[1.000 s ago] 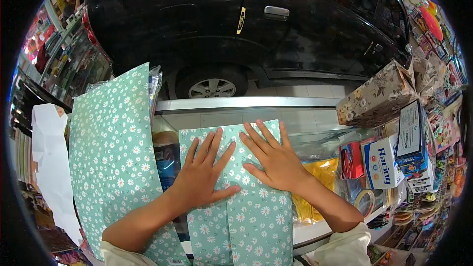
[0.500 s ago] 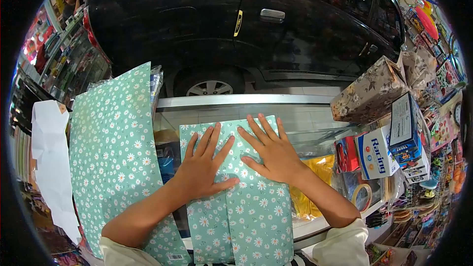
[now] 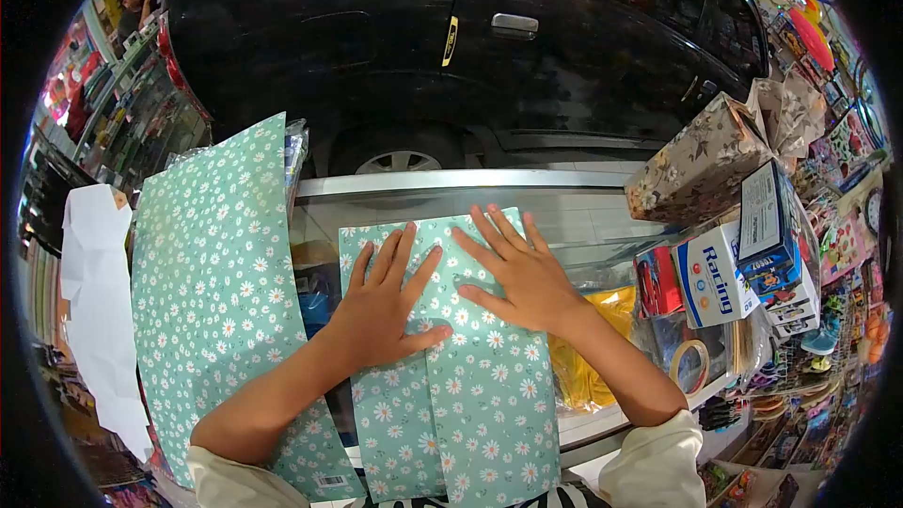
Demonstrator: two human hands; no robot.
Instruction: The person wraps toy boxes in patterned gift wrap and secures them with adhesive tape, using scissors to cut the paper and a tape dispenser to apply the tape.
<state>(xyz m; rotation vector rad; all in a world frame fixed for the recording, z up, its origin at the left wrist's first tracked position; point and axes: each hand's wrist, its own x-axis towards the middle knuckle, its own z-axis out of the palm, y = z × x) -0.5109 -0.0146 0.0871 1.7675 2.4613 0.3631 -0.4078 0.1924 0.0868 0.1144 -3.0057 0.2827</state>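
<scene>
Green daisy-patterned paper, folded into a flat piece (image 3: 494, 404), lies on the glass counter with a lengthwise overlap down its middle. My left hand (image 3: 381, 306) rests flat on its upper left part, fingers spread. On the upper right part my right hand (image 3: 519, 277) lies palm down, its fingers apart too. Neither hand grips anything. A larger sheet of the same green paper (image 3: 221, 292) lies to the left, under my left forearm, with a barcode label near its bottom edge.
White crumpled paper (image 3: 99, 292) is at the far left. On the right are a flower-patterned bag (image 3: 701, 165), a Racing box (image 3: 717, 275), a blue box (image 3: 767, 221), a tape roll (image 3: 689, 366) and yellow packets (image 3: 593, 357). A black car (image 3: 376, 56) stands beyond the counter's metal edge (image 3: 451, 181).
The view has shifted slightly, so the counter edge and car look a little different in place. Both hands remain flat on the folded paper in nearly the same pose.
</scene>
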